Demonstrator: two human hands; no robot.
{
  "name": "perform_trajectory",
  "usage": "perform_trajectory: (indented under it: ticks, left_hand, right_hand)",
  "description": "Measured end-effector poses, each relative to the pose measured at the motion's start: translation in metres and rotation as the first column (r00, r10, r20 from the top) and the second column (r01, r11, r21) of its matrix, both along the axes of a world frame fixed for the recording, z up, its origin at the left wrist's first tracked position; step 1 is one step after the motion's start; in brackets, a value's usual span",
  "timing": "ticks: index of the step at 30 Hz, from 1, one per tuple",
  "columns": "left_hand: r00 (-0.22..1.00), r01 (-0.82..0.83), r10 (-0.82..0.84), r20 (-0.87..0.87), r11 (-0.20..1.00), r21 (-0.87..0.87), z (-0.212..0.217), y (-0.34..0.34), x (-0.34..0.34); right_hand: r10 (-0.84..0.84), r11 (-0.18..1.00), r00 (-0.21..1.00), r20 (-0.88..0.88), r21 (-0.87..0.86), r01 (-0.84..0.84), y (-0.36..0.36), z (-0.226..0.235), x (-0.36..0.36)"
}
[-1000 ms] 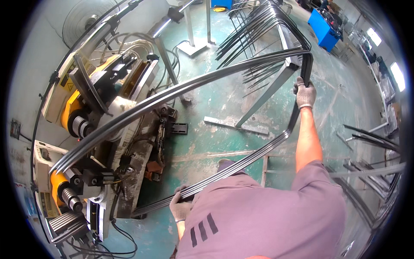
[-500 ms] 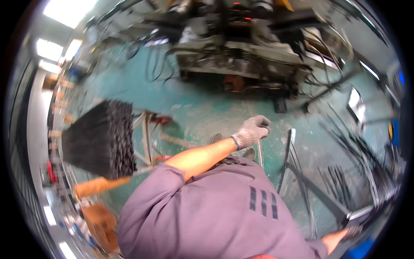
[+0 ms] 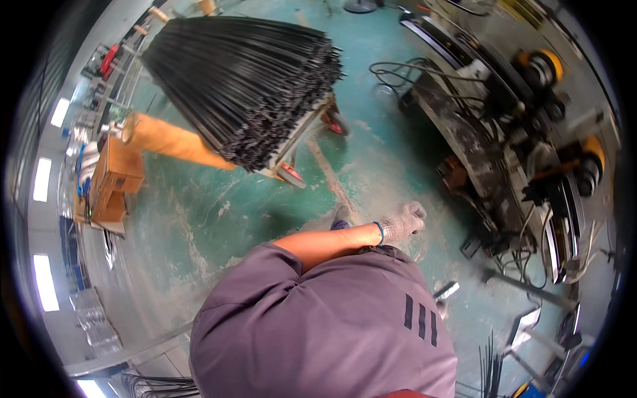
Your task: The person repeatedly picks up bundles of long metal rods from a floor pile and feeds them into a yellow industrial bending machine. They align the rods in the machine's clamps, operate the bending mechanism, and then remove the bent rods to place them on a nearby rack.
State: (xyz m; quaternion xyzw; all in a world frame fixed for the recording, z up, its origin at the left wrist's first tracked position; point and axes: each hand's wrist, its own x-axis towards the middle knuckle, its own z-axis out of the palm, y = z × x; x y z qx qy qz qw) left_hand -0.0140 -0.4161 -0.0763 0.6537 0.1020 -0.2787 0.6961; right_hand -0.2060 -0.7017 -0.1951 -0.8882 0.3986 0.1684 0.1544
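My left hand (image 3: 403,223), in a pale knitted glove with a blue cuff edge, is held across the front of my body above the floor. Its fingers are curled closed, and whatever may be inside them is hidden. My right hand is out of the picture, with my grey-purple shirt filling the lower middle. Close to my right side, the end of a light metal piece (image 3: 448,290) shows beside the shirt. Ahead and to the left lies a big stack of thin black rods (image 3: 245,79), their uneven ends facing me.
The stack rests on a cart with a red-hubbed wheel (image 3: 292,175). An orange-brown roll (image 3: 176,142) projects beside it, near cardboard boxes (image 3: 118,169). A machine bench (image 3: 458,126) with cables stands at right. More black rods (image 3: 491,365) are at the lower right.
My view has turned left, bringing the rod stack nearer the middle and the machine to the right. My right hand has left the picture. My left hand stays in front, fingers curled.
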Motion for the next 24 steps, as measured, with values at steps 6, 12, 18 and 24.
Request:
perform_trajectory:
  ticks: [6,12,18,24]
  left_hand:
    - [0.954,-0.208,0.101,0.283,0.900,0.382,-0.008,0.164,-0.005]
    - [0.767,-0.636,0.641,0.011,0.758,0.145,-0.063,0.299,-0.067]
    - [0.311,-0.948,0.938,-0.152,0.317,0.021,-0.033,0.299,-0.116]
    - [0.166,-0.985,0.887,-0.432,0.125,-0.122,-0.055,0.261,-0.155]
  right_hand:
    - [0.420,0.660,0.550,0.722,0.173,-0.731,0.231,0.162,0.255]
    - [0.793,-0.030,-0.001,0.609,0.037,-0.999,0.498,0.285,0.274]
    - [0.938,-0.275,-0.295,0.182,-0.128,-0.953,0.665,0.265,0.244]
    - [0.936,-0.325,-0.338,0.099,-0.126,-0.937,0.694,0.247,0.236]
